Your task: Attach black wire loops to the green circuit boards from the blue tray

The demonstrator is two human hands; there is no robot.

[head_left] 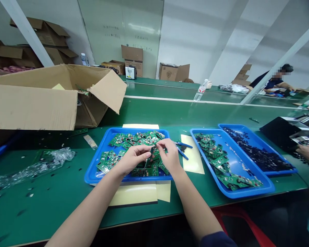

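Green, thin and stiff, a circuit board point(148, 159) shows nearly edge-on at the frame's centre, above a smooth blue tray point(89, 171) of similar boards point(134, 139). Its long axis slants steeply, upper end leaning right. The left hand point(134, 157) pinches it between thumb and fingers; the right hand point(170, 156) angles in from lower right, fingertips at that upper end, their exact grip unclear
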